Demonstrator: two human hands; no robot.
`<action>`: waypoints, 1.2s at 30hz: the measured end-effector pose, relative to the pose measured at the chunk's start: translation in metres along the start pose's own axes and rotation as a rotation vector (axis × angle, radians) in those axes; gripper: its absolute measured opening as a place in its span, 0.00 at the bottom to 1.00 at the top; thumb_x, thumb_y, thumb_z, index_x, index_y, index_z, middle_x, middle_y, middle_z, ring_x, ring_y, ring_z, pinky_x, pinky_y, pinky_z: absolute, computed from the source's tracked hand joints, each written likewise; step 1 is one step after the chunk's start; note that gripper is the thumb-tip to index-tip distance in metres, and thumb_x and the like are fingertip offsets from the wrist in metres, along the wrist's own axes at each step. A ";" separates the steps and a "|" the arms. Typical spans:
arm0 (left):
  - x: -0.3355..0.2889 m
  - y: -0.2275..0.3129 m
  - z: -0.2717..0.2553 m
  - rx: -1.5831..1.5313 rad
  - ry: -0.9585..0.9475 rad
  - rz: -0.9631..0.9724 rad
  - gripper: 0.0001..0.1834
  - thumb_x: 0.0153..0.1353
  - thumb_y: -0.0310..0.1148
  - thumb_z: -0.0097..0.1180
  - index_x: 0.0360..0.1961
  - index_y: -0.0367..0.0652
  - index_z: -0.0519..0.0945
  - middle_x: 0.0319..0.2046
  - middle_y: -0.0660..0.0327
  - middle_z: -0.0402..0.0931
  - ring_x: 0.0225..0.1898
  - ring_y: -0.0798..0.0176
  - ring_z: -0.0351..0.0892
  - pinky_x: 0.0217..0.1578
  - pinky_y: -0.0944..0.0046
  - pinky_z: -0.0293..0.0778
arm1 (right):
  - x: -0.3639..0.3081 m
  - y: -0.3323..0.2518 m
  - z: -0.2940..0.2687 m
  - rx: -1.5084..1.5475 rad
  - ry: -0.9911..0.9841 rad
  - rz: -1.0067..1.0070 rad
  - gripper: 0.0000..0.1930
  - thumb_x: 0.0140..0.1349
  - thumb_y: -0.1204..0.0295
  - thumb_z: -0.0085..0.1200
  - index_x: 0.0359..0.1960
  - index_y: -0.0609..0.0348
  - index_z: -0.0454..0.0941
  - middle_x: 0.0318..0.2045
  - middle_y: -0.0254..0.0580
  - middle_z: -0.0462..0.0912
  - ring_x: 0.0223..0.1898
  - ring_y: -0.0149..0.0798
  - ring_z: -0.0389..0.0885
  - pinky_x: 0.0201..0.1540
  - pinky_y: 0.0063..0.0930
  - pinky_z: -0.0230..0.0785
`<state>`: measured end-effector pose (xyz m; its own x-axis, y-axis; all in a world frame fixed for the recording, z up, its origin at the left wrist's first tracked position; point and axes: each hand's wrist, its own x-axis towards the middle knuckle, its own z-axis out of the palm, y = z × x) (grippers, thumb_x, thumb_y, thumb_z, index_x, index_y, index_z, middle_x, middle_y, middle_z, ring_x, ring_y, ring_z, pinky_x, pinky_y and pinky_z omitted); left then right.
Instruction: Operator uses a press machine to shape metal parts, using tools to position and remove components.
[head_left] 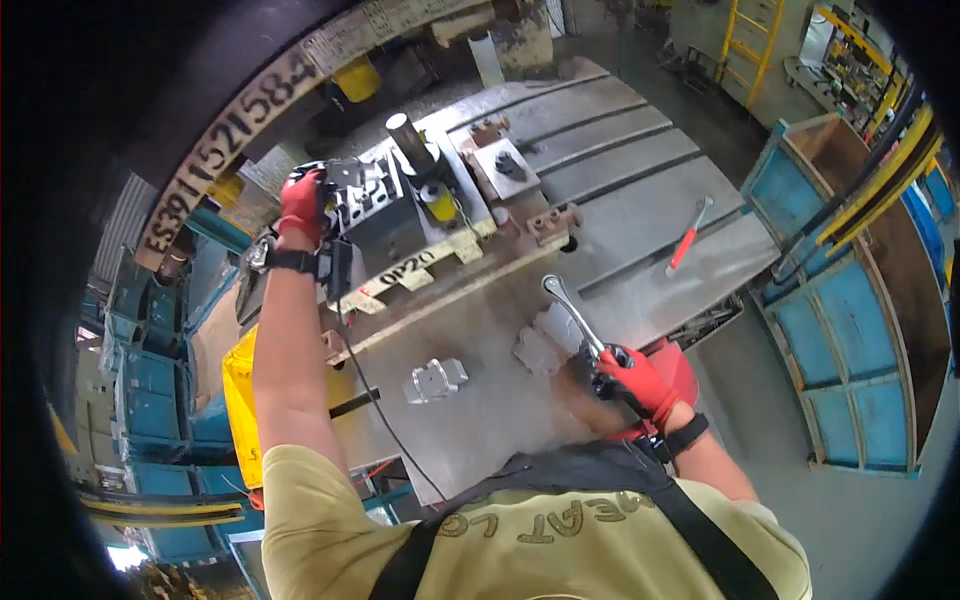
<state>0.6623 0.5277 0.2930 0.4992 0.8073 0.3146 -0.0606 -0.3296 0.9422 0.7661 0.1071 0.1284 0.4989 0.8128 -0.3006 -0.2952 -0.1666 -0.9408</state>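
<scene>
My left hand (303,207), in a red and black glove, is at the left end of a steel die block (368,195) with shaped metal pieces on top. Its fingers curl over the edge there; what they grip is hidden. In my right hand (638,382), gloved the same way, is a wrench (574,312) with a ring end, which points up and away to the left. On the steel table (490,430) between my arms lies a small silver formed metal part (436,381). Another flat metal piece (538,351) lies left of the wrench.
A round steel post (405,135) rises beside the die block. Beyond it, a clamped block (505,168) sits on the slotted plate. A red-handled wrench (688,240) lies to the right. Blue crates (835,350) stand at the right. A black cable (380,405) crosses the near table.
</scene>
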 end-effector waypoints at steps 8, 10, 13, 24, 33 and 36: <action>-0.121 -0.003 -0.025 -0.190 -0.139 -0.169 0.06 0.48 0.31 0.44 0.28 0.43 0.70 0.21 0.66 0.67 0.19 0.73 0.66 0.20 0.76 0.62 | -0.018 -0.011 -0.006 -0.062 0.023 0.120 0.07 0.47 0.68 0.48 0.19 0.57 0.67 0.15 0.26 0.64 0.17 0.22 0.63 0.20 0.16 0.57; -0.150 -0.027 -0.036 0.086 -0.151 -0.011 0.06 0.47 0.29 0.43 0.28 0.42 0.70 0.23 0.66 0.68 0.21 0.73 0.66 0.22 0.76 0.63 | -0.016 -0.009 -0.007 -0.140 -0.003 0.126 0.07 0.47 0.68 0.47 0.20 0.57 0.68 0.15 0.26 0.65 0.17 0.22 0.63 0.19 0.16 0.57; -0.196 -0.045 -0.032 -0.328 -0.075 -0.347 0.07 0.46 0.25 0.41 0.29 0.40 0.70 0.25 0.65 0.68 0.23 0.71 0.67 0.24 0.75 0.64 | -0.019 -0.014 -0.006 -0.149 0.009 0.146 0.07 0.48 0.66 0.46 0.21 0.56 0.68 0.15 0.26 0.65 0.17 0.22 0.63 0.19 0.16 0.57; -0.264 -0.099 0.000 -0.131 0.156 -0.396 0.08 0.43 0.19 0.45 0.28 0.40 0.69 0.26 0.63 0.69 0.29 0.68 0.68 0.29 0.72 0.66 | -0.028 -0.015 0.009 0.337 -0.010 0.226 0.10 0.51 0.61 0.42 0.21 0.52 0.65 0.13 0.28 0.64 0.12 0.23 0.60 0.15 0.15 0.54; -0.269 -0.074 0.018 0.923 0.131 -0.120 0.25 0.33 0.33 0.56 0.39 0.46 0.67 0.39 0.54 0.60 0.41 0.52 0.61 0.39 0.62 0.60 | -0.019 0.009 0.005 -0.222 0.278 0.041 0.11 0.49 0.61 0.45 0.25 0.57 0.66 0.14 0.29 0.66 0.14 0.24 0.63 0.16 0.18 0.56; -0.264 -0.067 0.026 1.033 -0.023 0.099 0.32 0.32 0.38 0.57 0.44 0.49 0.63 0.44 0.55 0.58 0.44 0.54 0.58 0.43 0.60 0.57 | -0.016 0.020 0.001 -0.007 0.200 0.049 0.13 0.48 0.62 0.46 0.27 0.60 0.66 0.16 0.32 0.67 0.18 0.27 0.65 0.20 0.21 0.58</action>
<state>0.5569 0.3240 0.1433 0.5491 0.7480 0.3729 0.6629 -0.6615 0.3507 0.7519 0.0913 0.1148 0.6360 0.6772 -0.3700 -0.3174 -0.2075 -0.9253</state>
